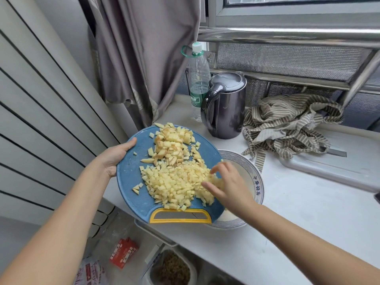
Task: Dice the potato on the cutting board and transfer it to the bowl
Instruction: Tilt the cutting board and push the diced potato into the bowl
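Diced potato (174, 182) lies just left of the right hand (230, 188), fingers (211, 189) released, bowl (255, 177) beneath; left hand (115, 155) grasps the cutting board (131, 182)

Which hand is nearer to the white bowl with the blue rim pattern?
Right. The right hand hovers over the white bowl; the left hand grips the blue cutting board at its opposite edge.

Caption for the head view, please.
Left hand holds the board over the bowl; right hand pushes diced potato toward it.
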A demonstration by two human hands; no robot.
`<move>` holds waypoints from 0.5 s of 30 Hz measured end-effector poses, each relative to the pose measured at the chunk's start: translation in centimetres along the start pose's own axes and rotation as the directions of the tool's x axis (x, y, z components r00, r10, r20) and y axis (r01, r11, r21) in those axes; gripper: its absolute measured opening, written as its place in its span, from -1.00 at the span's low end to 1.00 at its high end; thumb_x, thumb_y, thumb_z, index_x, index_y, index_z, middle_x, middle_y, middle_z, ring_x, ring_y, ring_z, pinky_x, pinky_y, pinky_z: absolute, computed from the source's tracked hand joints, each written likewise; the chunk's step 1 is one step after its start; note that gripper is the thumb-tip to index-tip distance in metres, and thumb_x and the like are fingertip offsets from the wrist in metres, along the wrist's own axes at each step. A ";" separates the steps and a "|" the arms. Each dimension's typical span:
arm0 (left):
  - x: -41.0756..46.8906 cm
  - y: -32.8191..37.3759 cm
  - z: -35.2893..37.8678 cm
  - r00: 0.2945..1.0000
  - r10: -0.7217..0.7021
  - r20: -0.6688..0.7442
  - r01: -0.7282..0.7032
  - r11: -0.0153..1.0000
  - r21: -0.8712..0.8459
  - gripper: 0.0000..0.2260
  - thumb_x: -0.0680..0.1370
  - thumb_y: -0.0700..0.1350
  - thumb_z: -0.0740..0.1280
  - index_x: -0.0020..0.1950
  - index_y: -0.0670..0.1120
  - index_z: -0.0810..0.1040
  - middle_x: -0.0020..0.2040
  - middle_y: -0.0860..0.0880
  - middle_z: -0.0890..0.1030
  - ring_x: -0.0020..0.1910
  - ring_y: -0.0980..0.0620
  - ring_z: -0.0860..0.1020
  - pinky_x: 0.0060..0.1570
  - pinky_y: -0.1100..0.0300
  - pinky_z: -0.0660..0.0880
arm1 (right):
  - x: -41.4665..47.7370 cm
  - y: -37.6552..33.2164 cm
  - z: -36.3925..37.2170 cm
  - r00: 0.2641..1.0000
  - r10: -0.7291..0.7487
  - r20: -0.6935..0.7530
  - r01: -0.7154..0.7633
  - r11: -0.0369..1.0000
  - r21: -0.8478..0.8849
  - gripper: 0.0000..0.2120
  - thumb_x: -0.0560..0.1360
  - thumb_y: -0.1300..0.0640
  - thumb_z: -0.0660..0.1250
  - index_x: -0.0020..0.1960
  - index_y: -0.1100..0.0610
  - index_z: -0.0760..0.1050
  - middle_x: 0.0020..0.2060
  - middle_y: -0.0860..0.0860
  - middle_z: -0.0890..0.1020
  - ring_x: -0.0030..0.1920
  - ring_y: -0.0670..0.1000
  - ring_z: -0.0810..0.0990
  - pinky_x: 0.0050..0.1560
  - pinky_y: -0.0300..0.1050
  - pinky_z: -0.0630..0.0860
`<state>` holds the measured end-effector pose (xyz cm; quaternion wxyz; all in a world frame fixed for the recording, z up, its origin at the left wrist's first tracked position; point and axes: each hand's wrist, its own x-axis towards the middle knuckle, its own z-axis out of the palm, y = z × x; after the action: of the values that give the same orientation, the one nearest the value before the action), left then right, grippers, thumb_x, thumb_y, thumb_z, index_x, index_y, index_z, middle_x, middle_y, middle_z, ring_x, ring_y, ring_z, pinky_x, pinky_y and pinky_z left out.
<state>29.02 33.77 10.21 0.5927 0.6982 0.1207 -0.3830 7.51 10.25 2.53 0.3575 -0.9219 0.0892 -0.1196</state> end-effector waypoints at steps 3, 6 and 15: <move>-0.3 -0.2 0.9 1.000 0.008 -0.008 -0.008 1.000 -0.009 -0.64 0.63 0.09 0.18 0.01 -0.19 0.56 -0.25 -0.18 0.69 -0.35 -0.09 0.67 -0.39 -0.01 0.62 | -0.1 -3.2 1.4 1.000 -0.017 -0.012 0.017 0.999 0.029 -0.34 0.40 -0.44 0.10 0.21 0.08 0.37 0.13 -0.10 0.35 0.17 -0.13 0.32 0.18 -0.21 0.34; -0.6 -0.4 1.6 1.000 0.023 -0.019 -0.024 1.000 -0.013 -0.65 0.62 0.09 0.20 0.03 -0.19 0.57 -0.20 -0.18 0.69 -0.32 -0.09 0.68 -0.36 -0.01 0.63 | -0.6 -5.4 2.9 0.988 -0.150 -0.045 0.150 0.989 0.009 -0.28 0.41 -0.47 0.13 0.38 -0.02 0.27 0.37 0.00 0.30 0.42 0.02 0.23 0.43 0.00 0.22; -1.0 -1.4 2.3 1.000 0.015 -0.017 -0.015 1.000 -0.019 -0.65 0.62 0.09 0.20 0.02 -0.18 0.58 -0.19 -0.18 0.69 -0.30 -0.09 0.68 -0.32 -0.01 0.63 | -0.6 -5.6 6.2 0.889 -0.433 -0.151 0.392 0.888 -0.239 -0.47 0.53 -0.30 0.14 0.43 -0.10 0.31 0.45 0.11 0.34 0.48 0.23 0.22 0.47 0.23 0.13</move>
<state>26.60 32.26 9.87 0.6010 0.6966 0.1240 -0.3718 9.15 18.44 1.79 0.2176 -0.9343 -0.0627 -0.2755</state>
